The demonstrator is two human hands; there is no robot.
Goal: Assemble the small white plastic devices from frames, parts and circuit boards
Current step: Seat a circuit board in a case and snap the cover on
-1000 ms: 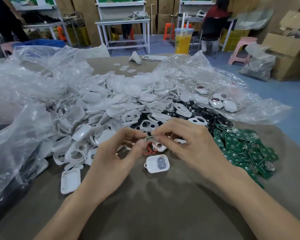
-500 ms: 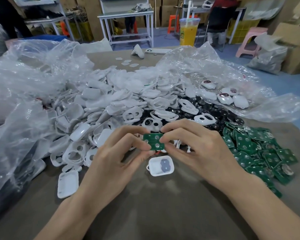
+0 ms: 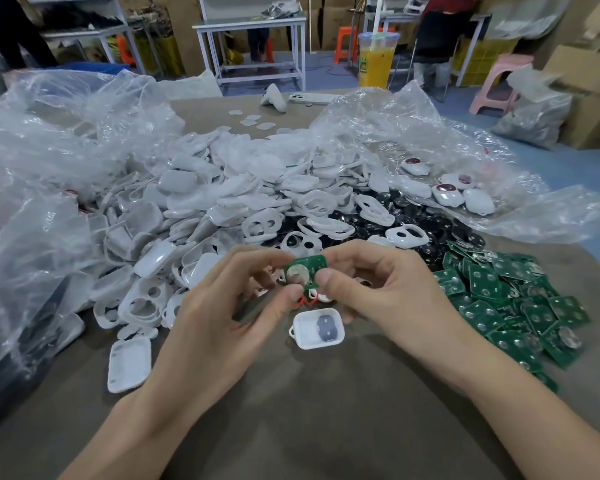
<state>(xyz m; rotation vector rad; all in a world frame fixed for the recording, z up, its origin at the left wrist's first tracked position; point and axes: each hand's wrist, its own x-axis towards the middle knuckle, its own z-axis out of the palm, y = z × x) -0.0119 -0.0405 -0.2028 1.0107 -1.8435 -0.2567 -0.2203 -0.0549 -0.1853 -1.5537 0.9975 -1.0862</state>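
We hold one green circuit board (image 3: pixel 305 271) pinched between both hands. The left hand (image 3: pixel 222 317) grips its left edge with thumb and fingertips and the right hand (image 3: pixel 388 299) grips its right edge, so the board is lifted off the counter (image 3: pixel 309 427) with its round metal disc facing us.

The open white shell (image 3: pixel 318 328) lies on the counter just below the board and a little toward us, between our two thumbs and nearer the right one. Its long axis runs left to right, roughly matching the board's (which is slightly tilted) — so we judge the coming move to be a short drop downward.

Thin red wires (image 3: pixel 307 301) dangle from the board near the shell's far rim and could snag there. The heap of white frames (image 3: pixel 222 209) lies behind the hands and the spare green boards (image 3: pixel 506 306) to the right — neither blocks the path.
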